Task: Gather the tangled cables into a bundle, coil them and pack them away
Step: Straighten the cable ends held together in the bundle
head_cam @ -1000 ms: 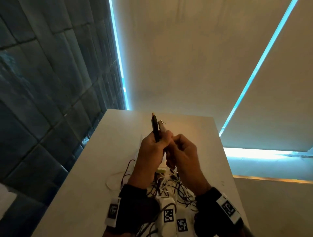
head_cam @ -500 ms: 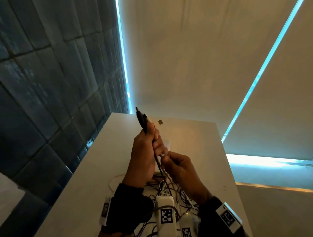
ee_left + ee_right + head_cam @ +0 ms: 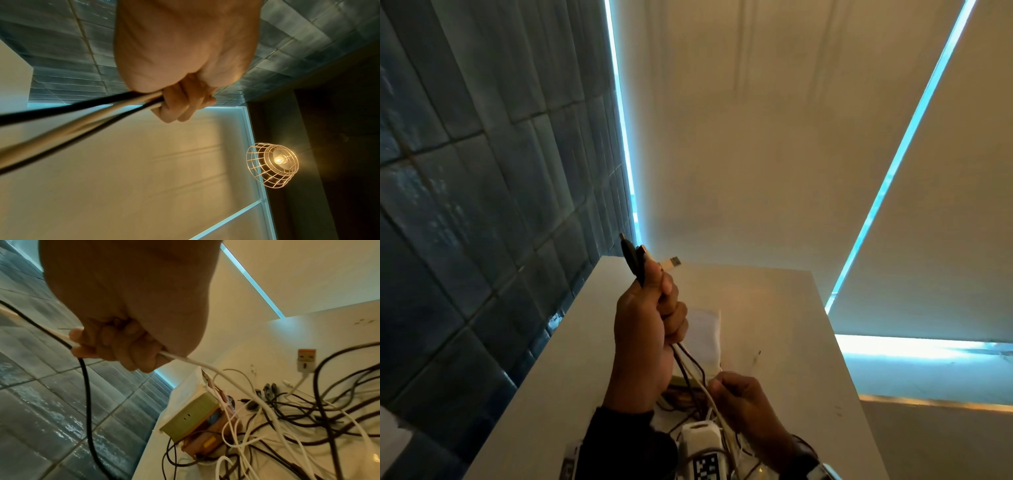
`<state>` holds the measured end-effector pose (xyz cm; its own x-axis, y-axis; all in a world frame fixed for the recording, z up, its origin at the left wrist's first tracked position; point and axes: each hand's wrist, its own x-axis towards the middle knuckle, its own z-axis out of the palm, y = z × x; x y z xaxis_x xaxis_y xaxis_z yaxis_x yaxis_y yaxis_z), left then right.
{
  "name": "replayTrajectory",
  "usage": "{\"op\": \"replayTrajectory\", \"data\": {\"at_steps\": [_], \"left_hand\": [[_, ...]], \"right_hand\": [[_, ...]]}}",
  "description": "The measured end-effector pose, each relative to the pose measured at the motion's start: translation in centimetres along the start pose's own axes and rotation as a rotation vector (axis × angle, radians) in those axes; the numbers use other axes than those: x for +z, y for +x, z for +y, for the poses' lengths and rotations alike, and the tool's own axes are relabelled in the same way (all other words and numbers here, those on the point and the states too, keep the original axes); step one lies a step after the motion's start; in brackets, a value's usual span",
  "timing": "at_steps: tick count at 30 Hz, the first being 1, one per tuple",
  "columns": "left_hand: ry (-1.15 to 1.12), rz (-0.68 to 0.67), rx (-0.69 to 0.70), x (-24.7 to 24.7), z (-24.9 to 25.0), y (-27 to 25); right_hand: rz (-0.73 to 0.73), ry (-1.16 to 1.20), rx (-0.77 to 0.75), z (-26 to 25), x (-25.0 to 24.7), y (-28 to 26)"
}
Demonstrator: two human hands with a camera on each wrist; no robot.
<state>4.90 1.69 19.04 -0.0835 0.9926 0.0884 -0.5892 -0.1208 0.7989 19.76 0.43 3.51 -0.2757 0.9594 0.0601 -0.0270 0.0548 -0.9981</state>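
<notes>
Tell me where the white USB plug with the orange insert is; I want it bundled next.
In the right wrist view, the plug lies on the white table at the right, beyond the cable tangle, and neither hand touches it.

2 hands (image 3: 643, 329), 3 plug ends (image 3: 635, 260) above the left fist, 1 green box (image 3: 190, 417), 1 lamp (image 3: 272, 165), 1 table (image 3: 544, 377).

Black sleeves (image 3: 619, 442); white wrist cameras (image 3: 702, 452) bearing square-code tags.
</notes>
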Motion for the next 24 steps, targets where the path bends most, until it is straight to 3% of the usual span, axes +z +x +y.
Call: {"op": "replayTrajectory", "data": {"at_steps": [13, 16, 19, 22, 24], "left_hand": [[-0.042, 0.042, 0.046, -0.8, 2.0, -0.6], [-0.035, 0.055, 0.013, -1.1, 1.7, -0.4], [0.056, 0.064, -0.052, -1.2, 1.3, -0.5], [0.219, 0.063, -0.119, -1.1, 0.6, -0.7], [0.331, 0.049, -0.168, -1.0, -0.2, -0.6]], "right_hand": [[-0.007, -0.307, 0.221, 5.9, -2.0, -0.9], [0.155, -0.32, 0.216, 4.4, -2.5, -0.6], [0.393, -0.107, 0.166, 0.8, -2.8, 0.2], [0.382, 0.156, 0.064, -4.7, -2.4, 0.8], [0.277, 0.234, -0.048, -7.6, -1.7, 0.8]]}}
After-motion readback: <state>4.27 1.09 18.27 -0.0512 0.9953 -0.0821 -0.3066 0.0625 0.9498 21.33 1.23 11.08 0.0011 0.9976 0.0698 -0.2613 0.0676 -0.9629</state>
